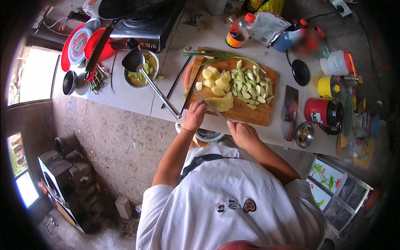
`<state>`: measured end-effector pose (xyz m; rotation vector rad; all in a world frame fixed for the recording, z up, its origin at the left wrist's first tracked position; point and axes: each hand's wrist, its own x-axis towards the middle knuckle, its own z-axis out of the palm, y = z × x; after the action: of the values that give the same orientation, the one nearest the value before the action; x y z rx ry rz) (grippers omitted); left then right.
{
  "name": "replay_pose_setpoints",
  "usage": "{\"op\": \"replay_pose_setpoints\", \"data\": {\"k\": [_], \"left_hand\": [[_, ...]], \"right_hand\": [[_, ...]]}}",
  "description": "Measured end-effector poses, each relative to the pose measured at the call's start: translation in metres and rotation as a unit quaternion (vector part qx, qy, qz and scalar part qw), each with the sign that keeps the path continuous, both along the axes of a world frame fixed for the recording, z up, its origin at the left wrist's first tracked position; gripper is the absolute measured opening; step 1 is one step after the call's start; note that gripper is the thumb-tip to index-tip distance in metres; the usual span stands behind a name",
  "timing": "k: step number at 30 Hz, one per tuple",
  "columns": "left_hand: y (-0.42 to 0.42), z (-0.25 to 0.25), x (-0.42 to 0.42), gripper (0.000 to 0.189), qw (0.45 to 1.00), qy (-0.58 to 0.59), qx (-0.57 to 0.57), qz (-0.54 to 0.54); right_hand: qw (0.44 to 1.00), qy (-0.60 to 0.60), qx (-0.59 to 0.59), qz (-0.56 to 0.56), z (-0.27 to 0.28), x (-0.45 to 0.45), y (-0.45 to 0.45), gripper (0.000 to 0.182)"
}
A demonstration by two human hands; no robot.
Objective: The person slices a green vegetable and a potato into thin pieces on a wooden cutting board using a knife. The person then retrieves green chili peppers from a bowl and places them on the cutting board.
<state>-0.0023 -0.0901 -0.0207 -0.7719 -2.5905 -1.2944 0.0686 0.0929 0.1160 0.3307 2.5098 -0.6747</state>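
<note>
My right hand (244, 134) grips a kitchen knife (211, 105), its blade seen nearly edge-on and slanting up to the left over the front of a wooden cutting board (262, 117). My left hand (194, 115) is at the board's front left, fingers bent beside the blade; whatever lies under the fingertips is hidden. Just right of the blade, thin pale potato slices (220, 104) overlap in a fan. Behind them are potato chunks (218, 82). Cut pale-green vegetable pieces (251, 84) form a heap on the right, and green onions (225, 57) cross the board's back edge.
On the left, a wok ladle (156, 90) rests across a metal bowl (127, 78) of liquid and greens. A gas stove (137, 34) stands behind it. A cleaver (289, 107), small metal bowl (309, 142) and red pot (318, 109) are at right. A sauce bottle (239, 34) stands behind the board.
</note>
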Motion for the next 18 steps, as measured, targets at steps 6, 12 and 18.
{"op": "replay_pose_setpoints", "data": {"k": [6, 12, 18], "left_hand": [[0.002, 0.001, 0.001, 0.021, 1.0, -0.007, 0.009, 0.003], [-0.001, -0.001, 0.001, 0.02, 1.0, -0.005, 0.01, 0.007], [-0.002, -0.002, 0.001, 0.02, 1.0, 0.0, 0.014, 0.012]], "right_hand": [[0.999, -0.026, 0.032, 0.003, -0.037, -0.006, -0.011, 0.065], [1.0, 0.014, -0.009, 0.001, -0.02, -0.009, -0.01, 0.064], [1.0, -0.008, 0.0, -0.001, 0.007, -0.003, -0.002, 0.065]]}}
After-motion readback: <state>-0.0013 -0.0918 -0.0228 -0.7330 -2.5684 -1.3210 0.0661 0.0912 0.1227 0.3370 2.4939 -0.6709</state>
